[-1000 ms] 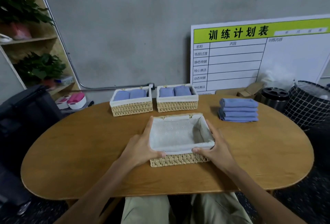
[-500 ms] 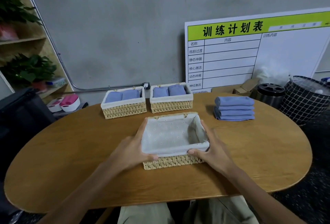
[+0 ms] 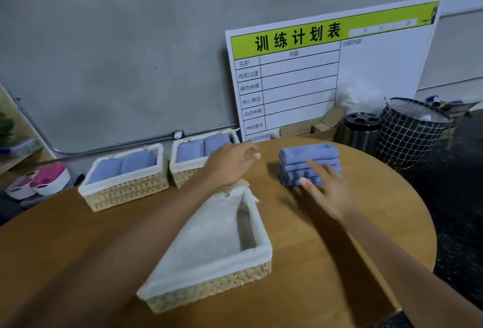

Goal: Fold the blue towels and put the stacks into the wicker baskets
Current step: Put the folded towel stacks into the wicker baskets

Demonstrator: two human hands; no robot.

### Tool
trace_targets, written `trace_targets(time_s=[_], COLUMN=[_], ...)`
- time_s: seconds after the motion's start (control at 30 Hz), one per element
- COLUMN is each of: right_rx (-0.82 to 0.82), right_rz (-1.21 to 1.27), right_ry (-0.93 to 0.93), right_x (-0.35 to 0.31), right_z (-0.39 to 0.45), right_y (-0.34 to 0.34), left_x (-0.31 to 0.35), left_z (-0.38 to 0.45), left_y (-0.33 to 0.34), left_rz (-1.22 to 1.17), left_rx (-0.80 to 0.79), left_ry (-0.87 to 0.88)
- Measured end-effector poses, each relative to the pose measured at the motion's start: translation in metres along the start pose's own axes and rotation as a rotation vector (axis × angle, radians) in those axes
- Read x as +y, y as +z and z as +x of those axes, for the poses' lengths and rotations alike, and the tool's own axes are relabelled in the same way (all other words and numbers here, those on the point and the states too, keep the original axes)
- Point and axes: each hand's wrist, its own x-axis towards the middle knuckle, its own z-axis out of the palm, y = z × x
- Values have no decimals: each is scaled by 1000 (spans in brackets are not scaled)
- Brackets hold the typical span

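On table, near centre: empty wicker basket (image 3: 222,246), white cloth liner, nothing in it; left forearm crosses over its left part.
Towel stack: folded blue towels (image 3: 309,163) piled on the wooden table (image 3: 326,262), far right, past the empty basket's far right corner, apart from it.
Right hand: right hand (image 3: 328,192) reaches to the stack, fingers straight and spread, fingertips at the stack's near side; looks like touching, can't tell for sure. Holds nothing.
Left hand: left hand (image 3: 230,164) above table between the far-middle basket and the stack, fingers loosely extended, blurred, holds nothing, not on the towels.
Far-left basket: filled wicker basket (image 3: 125,176), two blue towel bundles side by side inside.
Far-middle basket: second filled basket (image 3: 190,160), two blue bundles, right part hidden by left hand.
Behind table: white board with green header (image 3: 326,77) leaning on grey wall; black wire bin (image 3: 410,131) and dark metal canister (image 3: 362,129) far right, off the table.
Far left floor: pink-and-white slippers (image 3: 39,181).
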Motion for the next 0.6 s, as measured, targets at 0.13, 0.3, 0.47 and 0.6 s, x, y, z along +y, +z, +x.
trace_targets(time_s=[0.13,0.3,0.47,0.6], right_rx=[131,144,132,140], right_rz=[-23,-55,-80,-21], right_ry=[14,12,-1,25], right_x=[32,53,53,53], right_z=[14,16,16,14], right_y=[10,24,25,24], left_x=[28,41,41,42], left_z=[83,156,174,177], left_y=[52,97,110,113], left_rz=[-90,-31,59,86], left_rx=[24,-250,-499,-449], left_ry=[98,110,150,110])
